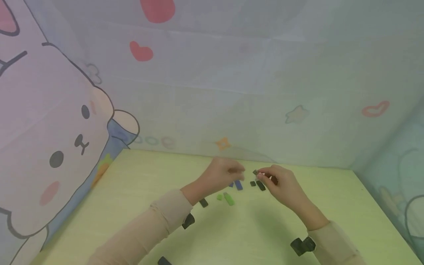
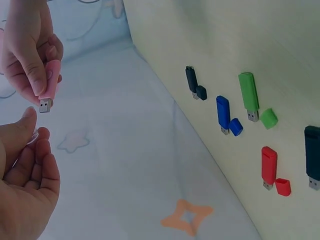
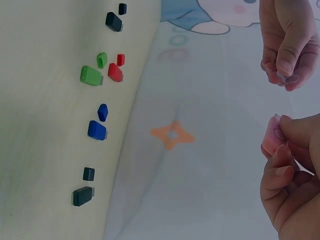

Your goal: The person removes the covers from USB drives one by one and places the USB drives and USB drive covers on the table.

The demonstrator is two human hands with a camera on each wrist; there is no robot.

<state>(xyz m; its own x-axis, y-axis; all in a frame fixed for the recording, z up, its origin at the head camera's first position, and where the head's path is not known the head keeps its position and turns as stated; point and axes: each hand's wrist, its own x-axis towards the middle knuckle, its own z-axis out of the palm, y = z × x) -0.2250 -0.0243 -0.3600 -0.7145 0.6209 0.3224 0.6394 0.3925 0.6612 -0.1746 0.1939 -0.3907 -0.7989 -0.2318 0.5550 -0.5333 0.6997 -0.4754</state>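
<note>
My right hand [image 1: 281,186] pinches a pink USB stick [image 2: 50,82] between thumb and fingers. The stick's bare metal plug points toward my left hand [image 2: 27,182] in the left wrist view. Between the left thumb and fingertips is a small, pale, see-through cap [image 3: 287,78], partly hidden by the fingers. The two hands face each other above the far part of the table, with a short gap between cap and plug. In the right wrist view, the fingers of my right hand [image 3: 295,175] cover part of the pink stick.
Uncapped USB sticks lie spread on the pale table [image 1: 265,228], each beside its cap: green [image 2: 248,92], blue [image 2: 223,111], red [image 2: 269,162], black [image 2: 191,79] and another black one [image 3: 113,21]. A printed cloth wall [image 1: 212,92] rises behind the table's far edge.
</note>
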